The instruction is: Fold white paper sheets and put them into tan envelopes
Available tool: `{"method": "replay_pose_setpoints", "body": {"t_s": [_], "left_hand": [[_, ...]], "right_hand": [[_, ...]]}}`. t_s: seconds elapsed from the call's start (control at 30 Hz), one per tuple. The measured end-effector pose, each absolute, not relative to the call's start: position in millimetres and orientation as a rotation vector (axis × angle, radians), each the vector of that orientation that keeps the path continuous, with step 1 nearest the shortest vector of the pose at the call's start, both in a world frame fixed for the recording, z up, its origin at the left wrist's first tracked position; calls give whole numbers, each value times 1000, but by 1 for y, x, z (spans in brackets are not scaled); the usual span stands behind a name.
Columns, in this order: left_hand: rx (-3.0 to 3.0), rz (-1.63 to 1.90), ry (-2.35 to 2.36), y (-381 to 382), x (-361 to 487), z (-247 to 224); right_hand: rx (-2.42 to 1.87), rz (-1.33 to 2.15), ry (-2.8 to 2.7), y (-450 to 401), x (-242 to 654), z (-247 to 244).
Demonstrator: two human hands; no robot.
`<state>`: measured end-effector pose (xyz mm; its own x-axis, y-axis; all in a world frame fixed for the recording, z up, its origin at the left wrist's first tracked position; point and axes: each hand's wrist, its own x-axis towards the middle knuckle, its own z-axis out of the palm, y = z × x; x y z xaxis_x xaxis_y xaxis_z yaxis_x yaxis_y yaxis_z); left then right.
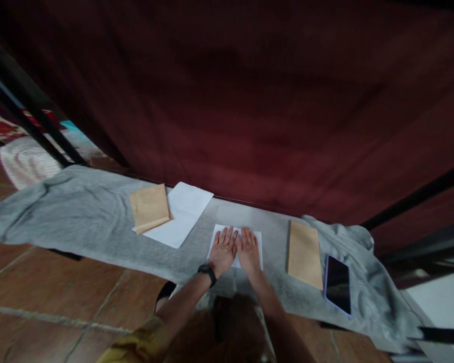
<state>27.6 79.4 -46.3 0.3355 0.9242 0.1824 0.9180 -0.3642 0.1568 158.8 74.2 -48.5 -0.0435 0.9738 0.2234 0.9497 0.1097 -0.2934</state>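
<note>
Black watch (207,274) on your left wrist. Left hand (222,250), right hand (248,248) flat, fingers extended, gripping nothing, on white paper (236,262) mid-worktop (276,252). Flattening looks partway; creases beneath hidden. Beyond, leftward: larger white sheet (189,212), untouched, partly under brown paper (150,204).

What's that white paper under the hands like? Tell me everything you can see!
The white paper looks plain, thin and four-sided, with fairly straight edges. It lies flat on the gray cloth, between a bigger white sheet and a flat tan packet. The left hand and right hand rest side by side on it, fingers pointing away from the person. They hide much of its middle, so I can't tell whether it's folded.
</note>
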Motion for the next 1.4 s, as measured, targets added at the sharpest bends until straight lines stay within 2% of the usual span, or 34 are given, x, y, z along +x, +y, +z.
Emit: {"method": "replay_pose_setpoints", "body": {"t_s": [0.17,0.67,1.07,1.13,1.27,1.4], "left_hand": [[2538,351,1728,84,23,-46],[2417,441,1901,89,-4,-46],[2305,443,2080,61,-20,-35],[2352,465,2039,49,-9,-31],[2572,469,1635,25,25,-30],[2575,393,1521,10,38,-36]], "right_hand": [[-1829,173,-2148,76,148,-50],[-1915,-170,-1952,54,201,-67],[-1928,-174,-1831,23,214,-64],[-1892,-99,-1819,22,205,-61],[-1741,185,-1999,25,173,-55],[-1721,219,-2125,18,159,-53]]}}
